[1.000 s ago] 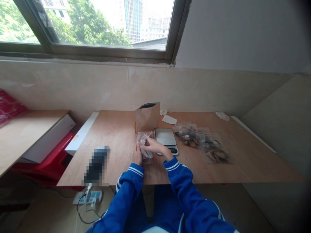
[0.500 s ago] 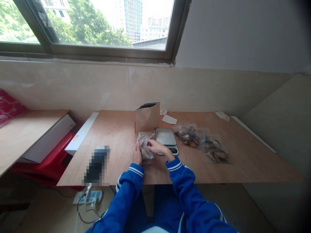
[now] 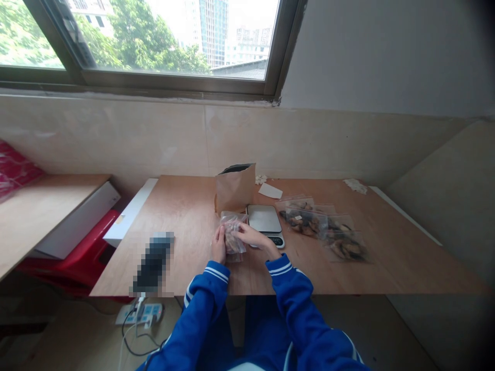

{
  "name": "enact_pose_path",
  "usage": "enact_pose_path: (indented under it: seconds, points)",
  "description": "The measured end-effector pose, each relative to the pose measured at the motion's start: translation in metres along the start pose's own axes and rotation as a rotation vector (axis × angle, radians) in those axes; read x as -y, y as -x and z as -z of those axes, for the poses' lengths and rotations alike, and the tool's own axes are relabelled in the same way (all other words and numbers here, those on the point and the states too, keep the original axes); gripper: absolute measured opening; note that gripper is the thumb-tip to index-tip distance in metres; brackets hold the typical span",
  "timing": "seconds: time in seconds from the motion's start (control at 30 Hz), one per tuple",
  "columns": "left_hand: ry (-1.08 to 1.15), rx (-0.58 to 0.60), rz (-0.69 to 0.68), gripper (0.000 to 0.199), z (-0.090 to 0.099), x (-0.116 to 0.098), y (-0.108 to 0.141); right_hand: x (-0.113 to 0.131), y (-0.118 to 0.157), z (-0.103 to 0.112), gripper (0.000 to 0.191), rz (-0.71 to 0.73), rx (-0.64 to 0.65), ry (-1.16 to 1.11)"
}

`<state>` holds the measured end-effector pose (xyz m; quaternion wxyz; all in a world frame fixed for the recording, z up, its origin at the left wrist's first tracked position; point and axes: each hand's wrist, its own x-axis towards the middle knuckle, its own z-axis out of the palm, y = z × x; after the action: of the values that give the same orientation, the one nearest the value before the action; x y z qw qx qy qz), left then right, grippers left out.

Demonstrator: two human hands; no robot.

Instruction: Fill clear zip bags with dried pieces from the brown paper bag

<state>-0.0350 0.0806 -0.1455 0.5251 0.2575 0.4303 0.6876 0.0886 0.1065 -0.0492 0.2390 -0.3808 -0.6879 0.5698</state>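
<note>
Take the crinkled clear plastic bag (image 3: pixel 232 243) as the dial's centre, with 12 towards the wall; it lies over the wooden tabletop (image 3: pixel 189 216). At its 9 o'clock, the left hand (image 3: pixel 218 247) grips the bag's edge, thumb uppermost. From 3 o'clock the right hand (image 3: pixel 249 236) lays bent fingers on the slick film; whether they pinch it, I cannot tell. The contents look pale brown and lumpy, blurred by glare.

Just beyond, at 12, stands an open-topped brown paper bag (image 3: pixel 235 191) with a dark lining. At 2 sits a flat scale (image 3: pixel 264 218), its squarish plate dull metal, its body white. Farther along 1 to 2 lies a white rectangular card (image 3: pixel 270 191). Towards 3, clear pouches (image 3: pixel 307 224) of dark, curled, rough pieces overlap. Near 8, beyond the table edge, a white-and-blue power strip (image 3: pixel 154 312) trails cables. Striped blue cuffs (image 3: pixel 279 264) come in from 5 and 7.
</note>
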Motion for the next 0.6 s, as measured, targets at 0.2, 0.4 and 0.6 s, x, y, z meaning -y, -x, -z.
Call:
enact_pose_path:
  seconds: [0.2, 0.4, 0.6]
  points:
    - [0.098, -0.023, 0.109, 0.048, 0.0, -0.003, 0.0, -0.003, 0.006, 0.006, 0.033, 0.011, 0.089, -0.003]
    - [0.138, -0.044, 0.146, 0.046, -0.007, -0.013, 0.004, -0.009, 0.001, 0.005, 0.04, 0.053, 0.106, -0.037]
    - [0.124, -0.059, 0.13, 0.035, -0.006, -0.012, 0.002, -0.009, -0.005, -0.001, 0.033, -0.007, 0.004, 0.024]
